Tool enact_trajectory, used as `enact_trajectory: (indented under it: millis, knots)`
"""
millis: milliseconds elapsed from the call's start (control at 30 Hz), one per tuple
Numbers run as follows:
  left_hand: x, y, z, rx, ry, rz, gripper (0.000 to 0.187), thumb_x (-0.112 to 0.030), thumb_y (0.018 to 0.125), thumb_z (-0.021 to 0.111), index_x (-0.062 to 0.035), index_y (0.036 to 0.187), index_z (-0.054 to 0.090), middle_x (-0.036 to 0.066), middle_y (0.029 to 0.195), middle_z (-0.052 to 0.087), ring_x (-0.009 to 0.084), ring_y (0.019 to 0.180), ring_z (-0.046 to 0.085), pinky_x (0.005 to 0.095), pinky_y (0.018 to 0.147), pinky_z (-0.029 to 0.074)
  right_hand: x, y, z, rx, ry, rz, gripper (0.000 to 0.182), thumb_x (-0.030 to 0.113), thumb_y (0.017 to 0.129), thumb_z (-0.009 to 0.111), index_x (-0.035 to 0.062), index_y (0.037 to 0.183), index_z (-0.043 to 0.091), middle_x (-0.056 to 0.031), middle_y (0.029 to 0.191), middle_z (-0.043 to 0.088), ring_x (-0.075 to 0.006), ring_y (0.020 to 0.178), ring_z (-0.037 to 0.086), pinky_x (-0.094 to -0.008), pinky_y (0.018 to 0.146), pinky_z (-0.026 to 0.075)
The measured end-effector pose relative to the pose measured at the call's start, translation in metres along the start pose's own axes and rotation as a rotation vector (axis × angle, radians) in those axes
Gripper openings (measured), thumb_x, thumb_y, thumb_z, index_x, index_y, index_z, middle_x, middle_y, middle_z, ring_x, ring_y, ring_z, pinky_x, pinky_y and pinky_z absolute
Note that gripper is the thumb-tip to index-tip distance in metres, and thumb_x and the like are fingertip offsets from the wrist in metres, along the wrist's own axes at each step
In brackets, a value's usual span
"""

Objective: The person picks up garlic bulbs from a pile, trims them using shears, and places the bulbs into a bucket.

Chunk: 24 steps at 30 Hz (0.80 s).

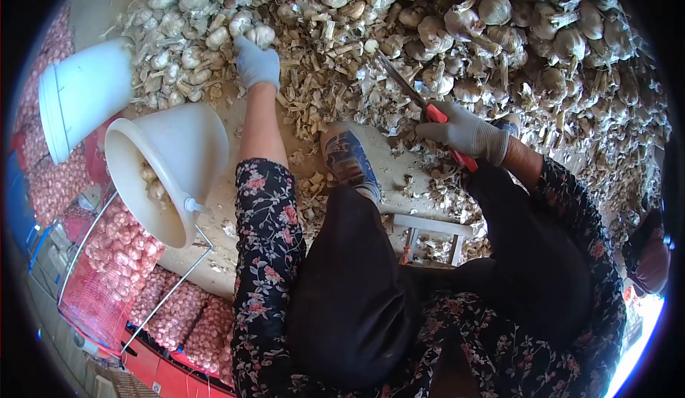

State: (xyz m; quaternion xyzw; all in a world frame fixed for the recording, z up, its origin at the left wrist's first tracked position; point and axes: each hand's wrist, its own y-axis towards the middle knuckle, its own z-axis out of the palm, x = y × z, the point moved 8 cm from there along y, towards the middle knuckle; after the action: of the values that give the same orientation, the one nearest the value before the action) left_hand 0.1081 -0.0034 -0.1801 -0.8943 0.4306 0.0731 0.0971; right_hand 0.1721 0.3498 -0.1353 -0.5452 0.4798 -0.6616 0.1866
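My left hand [257, 64], in a pale work glove, reaches to the edge of the garlic heap. Its fingers are closed around a garlic bulb [262, 36], partly hidden by the glove; other bulbs lie against it. In my right hand [467, 133], also gloved, are red-handled shears [437, 113]. Their long metal blades point up and left over loose stalks and skins. Whitish bulbs with short stems [171, 23] lie to the left, while darker bulbs with longer stalks [496, 9] are heaped at the upper right.
A white bucket [196, 138] lies tipped on its side with several bulbs inside; another white bucket [93, 88] is behind it. Filled red mesh sacks [121, 248] stand at the left. Dry skins [321, 98] cover the floor around my shoe [346, 155]. A small stool [432, 225] is between my legs.
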Motion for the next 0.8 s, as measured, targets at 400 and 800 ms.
enact_trajectory:
  millis: [400, 800]
  knots:
    - [-0.072, -0.118, -0.047, 0.659, -1.497, 0.130, 0.055, 0.005, 0.073, 0.060, -0.0032, 0.124, 0.040, 0.011, 0.101, 0.058, 0.0152, 0.078, 0.060, 0.0235, 0.062, 0.052, 0.068, -0.022, -0.021, -0.522, -0.740, -0.370, 0.044, 0.028, 0.081, 0.062, 0.0013, 0.110, 0.043, -0.0202, 0.082, 0.057, -0.0360, 0.077, 0.061, -0.0445, 0.068, 0.049]
    - [-0.081, -0.129, -0.067, 0.507, -1.113, 0.239, 0.066, -0.006, 0.064, 0.077, 0.0020, 0.118, 0.041, 0.011, 0.108, 0.053, 0.0151, 0.095, 0.056, 0.0281, 0.083, 0.050, 0.081, -0.024, -0.013, -0.543, -0.935, -0.373, 0.062, 0.030, 0.076, 0.066, -0.0009, 0.123, 0.039, -0.0173, 0.092, 0.055, -0.0316, 0.086, 0.057, -0.0427, 0.075, 0.046]
